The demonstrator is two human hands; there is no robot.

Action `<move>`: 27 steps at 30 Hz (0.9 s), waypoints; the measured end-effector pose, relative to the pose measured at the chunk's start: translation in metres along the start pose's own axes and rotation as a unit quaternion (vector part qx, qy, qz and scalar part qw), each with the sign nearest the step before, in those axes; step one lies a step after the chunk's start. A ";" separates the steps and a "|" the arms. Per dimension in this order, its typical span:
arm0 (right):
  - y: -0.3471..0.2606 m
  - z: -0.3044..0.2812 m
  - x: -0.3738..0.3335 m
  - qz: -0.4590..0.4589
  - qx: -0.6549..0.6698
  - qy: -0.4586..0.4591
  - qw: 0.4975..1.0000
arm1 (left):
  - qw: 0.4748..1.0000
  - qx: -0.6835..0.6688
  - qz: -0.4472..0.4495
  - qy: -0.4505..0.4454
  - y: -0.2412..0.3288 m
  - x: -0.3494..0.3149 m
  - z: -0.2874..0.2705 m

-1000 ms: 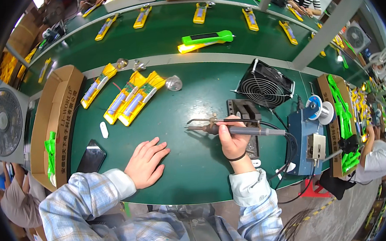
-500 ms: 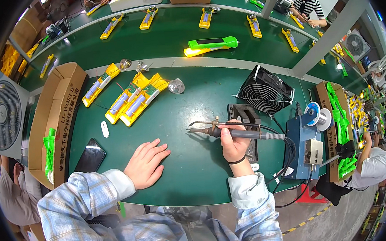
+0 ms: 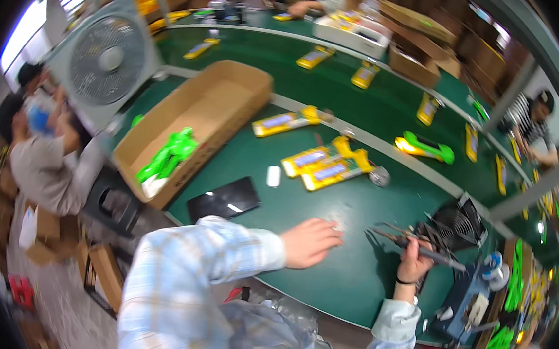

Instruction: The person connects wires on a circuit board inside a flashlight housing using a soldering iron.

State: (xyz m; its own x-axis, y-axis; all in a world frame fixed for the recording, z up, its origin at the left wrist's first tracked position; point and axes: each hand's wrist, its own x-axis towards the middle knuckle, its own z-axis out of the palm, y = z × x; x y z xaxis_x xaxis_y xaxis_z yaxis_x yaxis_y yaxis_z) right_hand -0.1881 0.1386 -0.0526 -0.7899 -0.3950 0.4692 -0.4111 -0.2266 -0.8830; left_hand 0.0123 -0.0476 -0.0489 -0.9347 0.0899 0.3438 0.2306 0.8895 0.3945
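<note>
My right hand [image 3: 415, 263] is wrapped round a soldering iron [image 3: 423, 250], which has a thin solder feed tube along it and its tip pointing left above the green table. Palm down, my left hand [image 3: 311, 242] lies on the tabletop with nothing in it, fingers stretched toward the iron. Beyond the left hand are two yellow lamp bodies [image 3: 335, 171] side by side, with batteries, circuit boards and a round reflector [image 3: 379, 176]. Another yellow lamp body [image 3: 285, 121] lies farther back. A black phone [image 3: 224, 199] and a small white oval piece [image 3: 273, 176] rest left of them.
A cardboard box [image 3: 220, 90] with green plastic parts [image 3: 172, 158] stands at the left, near a large grey fan [image 3: 109, 60]. A small black fan [image 3: 457, 226] and a blue solder unit [image 3: 464, 304] are at the right. Lamp bodies line the green conveyor [image 3: 270, 50]; co-workers sit around.
The view has swung to the left and tilted, bringing more of the box and left floor into sight. My right hand still holds the soldering iron; my left hand remains flat on the table.
</note>
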 end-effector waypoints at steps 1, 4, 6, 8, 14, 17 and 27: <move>0.005 -0.002 0.001 -0.057 -0.025 0.004 0.998 | 1.000 -0.006 0.014 0.019 -0.001 0.000 0.005; -0.008 0.002 0.001 -0.033 -0.064 0.002 0.997 | 0.999 -0.015 0.015 0.047 0.000 -0.005 0.010; -0.011 0.006 0.002 -0.018 -0.072 -0.002 0.997 | 0.997 -0.002 -0.001 0.072 0.002 -0.010 0.012; -0.005 0.003 0.002 -0.046 -0.084 -0.022 0.995 | 0.996 -0.019 0.021 0.082 0.004 -0.013 0.012; -0.004 0.006 0.006 -0.084 -0.094 -0.036 0.991 | 0.995 -0.015 0.025 0.098 0.010 -0.015 0.006; -0.014 0.015 0.016 -0.054 -0.122 -0.016 0.991 | 0.995 -0.013 0.023 0.101 0.010 -0.015 0.005; -0.012 0.067 0.028 0.073 -0.005 0.053 0.996 | 0.995 -0.020 0.011 0.096 0.006 -0.009 0.004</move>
State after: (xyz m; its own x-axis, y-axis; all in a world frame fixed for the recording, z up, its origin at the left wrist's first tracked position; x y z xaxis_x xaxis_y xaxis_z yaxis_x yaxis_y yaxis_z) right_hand -0.1749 0.0703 -0.0274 -0.8847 -0.3264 0.3327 -0.2931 -0.1655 -0.9417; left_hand 0.0206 -0.0410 -0.0534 -0.8614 0.0195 0.5076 0.2653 0.8694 0.4169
